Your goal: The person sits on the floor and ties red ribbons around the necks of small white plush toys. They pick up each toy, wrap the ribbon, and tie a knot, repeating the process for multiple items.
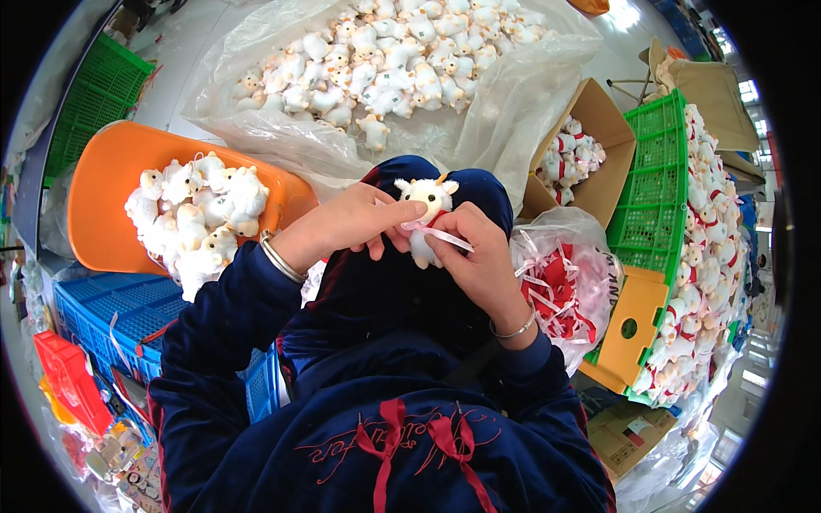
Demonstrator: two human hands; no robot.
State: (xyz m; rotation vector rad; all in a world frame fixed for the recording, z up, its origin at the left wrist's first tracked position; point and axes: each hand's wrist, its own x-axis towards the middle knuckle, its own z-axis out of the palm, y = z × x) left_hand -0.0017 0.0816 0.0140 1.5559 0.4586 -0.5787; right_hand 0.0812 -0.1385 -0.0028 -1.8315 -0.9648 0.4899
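A small white plush goat (426, 198) with black eyes and a tan horn sits upright over my lap, facing up toward me. My left hand (363, 224) grips it from the left, its thumb pressed at the neck. A pale pink ribbon (449, 238) crosses the neck, and one end sticks out to the right. Closed around that ribbon against the toy's right side is my right hand (475, 252). Its fingertips are partly hidden, as is the toy's back.
An orange tub (107, 197) of white plush toys stands left, above a blue crate (120, 312). Ahead lies a plastic sheet (248, 60) heaped with more. To the right are a bag of red ribbons (556, 295), a cardboard box (611, 120) and a green crate (654, 184) of toys.
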